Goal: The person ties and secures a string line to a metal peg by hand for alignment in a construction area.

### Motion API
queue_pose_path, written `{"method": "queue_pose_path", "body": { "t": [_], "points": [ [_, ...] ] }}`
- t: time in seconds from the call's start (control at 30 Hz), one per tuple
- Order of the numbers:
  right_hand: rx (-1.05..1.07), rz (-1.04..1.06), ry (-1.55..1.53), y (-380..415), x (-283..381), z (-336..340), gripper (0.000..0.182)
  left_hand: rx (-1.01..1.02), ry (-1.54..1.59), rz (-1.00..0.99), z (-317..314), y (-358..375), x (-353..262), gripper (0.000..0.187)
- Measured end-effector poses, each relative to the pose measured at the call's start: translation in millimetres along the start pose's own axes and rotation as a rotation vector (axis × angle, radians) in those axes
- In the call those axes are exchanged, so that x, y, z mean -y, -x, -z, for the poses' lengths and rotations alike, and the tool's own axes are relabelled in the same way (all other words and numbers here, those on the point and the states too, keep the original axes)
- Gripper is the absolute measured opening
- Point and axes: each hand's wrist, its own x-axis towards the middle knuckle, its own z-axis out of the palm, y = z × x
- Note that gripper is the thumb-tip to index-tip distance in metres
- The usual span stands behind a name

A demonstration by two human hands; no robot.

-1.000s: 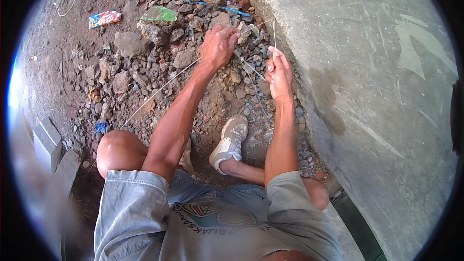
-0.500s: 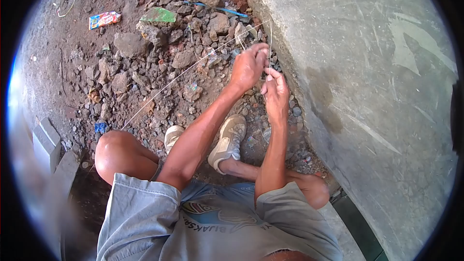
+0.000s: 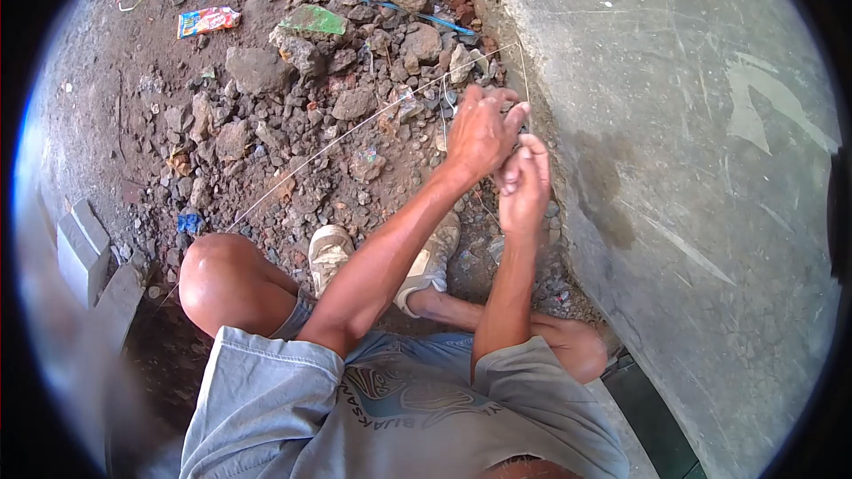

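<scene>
I am crouched over rubble with both hands raised in front of me, close together. My left hand (image 3: 479, 131) pinches a thin pale string (image 3: 346, 135) that runs taut from my fingers down-left across the stones toward my left knee. My right hand (image 3: 525, 184) sits just below and right of the left, fingers curled on the same string, whose short end rises above my fingers along the wall. The two hands touch or nearly touch.
A grey concrete wall (image 3: 692, 124) fills the right side. Loose stones and red dirt (image 3: 293, 115) cover the ground, with a colourful wrapper (image 3: 207, 20), a green scrap (image 3: 315, 19) and a blue strip (image 3: 426, 16). Concrete blocks (image 3: 84, 253) lie at left. My shoes (image 3: 330, 253) rest below my hands.
My left hand has swung right from the stones to meet my right hand by the wall. The string now runs up to both hands, and my left shoe has come into view.
</scene>
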Motion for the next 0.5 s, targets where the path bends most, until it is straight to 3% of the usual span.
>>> {"method": "queue_pose_path", "body": {
  "t": [0.1, 0.23, 0.3, 0.4, 0.5],
  "points": [
    [-0.083, -0.034, 0.152, 7.8, -6.2, -0.4, 0.021, 0.194, 0.328, 0.099, -7.1, -3.7, 3.3, 0.042],
    [-0.100, -0.107, 0.519, 8.8, -4.6, 21.4, 0.030, 0.232, 0.373, 0.122, -3.5, 1.3, 4.1, 0.035],
    [-0.133, -0.074, 0.757, -0.9, 5.4, 17.6, 0.040, 0.249, 0.250, 0.090, -1.7, 1.6, 1.4, 0.034],
    [-0.221, -0.183, 0.342, -45.3, 17.0, 9.2, 0.040, 0.260, -0.061, -0.039, -3.7, 5.7, 1.6, 0.026],
    [-0.002, -0.321, 0.040, -98.2, 29.0, 1.0, 0.037, 0.160, -0.253, -0.205, -9.2, 15.7, 8.5, 0.016]
  ]
}}
